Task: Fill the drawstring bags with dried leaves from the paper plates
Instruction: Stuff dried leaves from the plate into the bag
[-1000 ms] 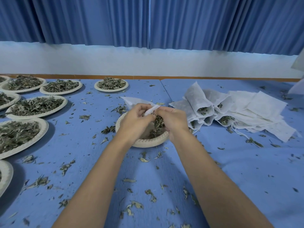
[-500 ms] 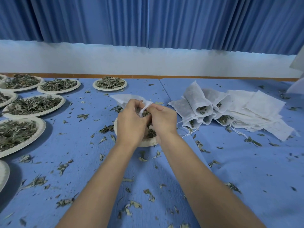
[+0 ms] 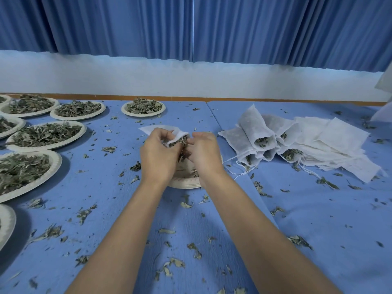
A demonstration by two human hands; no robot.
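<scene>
Drawstring bag [image 3: 156, 130]: a white cloth pouch held up in the air over the middle plate. Its mouth faces the person and its closed end points away toward the curtain.
Left hand [image 3: 158, 159]: fingers curled round the near edge of the bag's mouth, gripping the cloth and keeping it spread.
Right hand [image 3: 205, 154]: just beside the left, fingertips bent inward and pinching a clump of dried leaves [image 3: 182, 143] right at the bag's opening.
Paper plate [image 3: 185, 184]: on the surface under both hands, mostly hidden by them. Only its near rim and a few leaf scraps inside it show.
Heaped plates [image 3: 45, 134]: a cluster along the left side, each loaded with green-grey leaves. One more plate [image 3: 143, 107] stands alone farther back, near the centre.
Bag pile [image 3: 331, 143]: to the right, well apart from the hands, flat white bags overlap.
Filled bags [image 3: 254, 128]: at the pile's left end, with leaves showing in their open mouths and thin strings trailing forward.
Surface [image 3: 318, 225]: blue cloth, littered everywhere with loose leaf bits [image 3: 186, 205].
Background: a blue pleated curtain [image 3: 127, 28] above a white wall band.
</scene>
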